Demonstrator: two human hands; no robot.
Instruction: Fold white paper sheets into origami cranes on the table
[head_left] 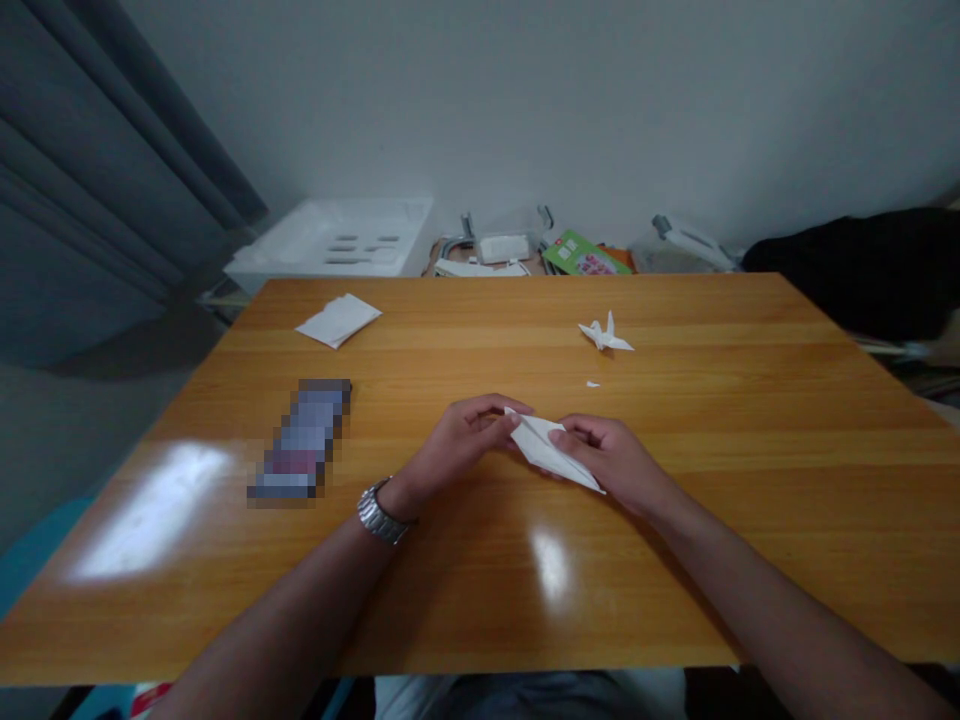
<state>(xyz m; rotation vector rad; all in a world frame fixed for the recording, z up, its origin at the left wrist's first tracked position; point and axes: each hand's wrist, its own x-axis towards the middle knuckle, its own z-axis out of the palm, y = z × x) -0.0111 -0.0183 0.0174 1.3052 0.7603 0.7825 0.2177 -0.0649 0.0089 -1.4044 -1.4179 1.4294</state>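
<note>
A folded piece of white paper (553, 452), long and pointed, is held just above the wooden table (465, 580). My left hand (474, 432) pinches its upper left end between thumb and fingers. On the right side, my right hand (607, 455) grips the same paper, thumb on top and fingers underneath. Beyond my hands stands a small white paper crane (604, 333) with its wings spread. A tiny white scrap of paper (592, 384) lies between the crane and my right hand.
Several white paper sheets (339, 320) lie at the far left of the table. Nearer, also on the left, is a phone (304, 440), its picture blurred. Behind the table are a white foam box (352, 235), a green booklet (585, 254) and a black cloth (855, 265).
</note>
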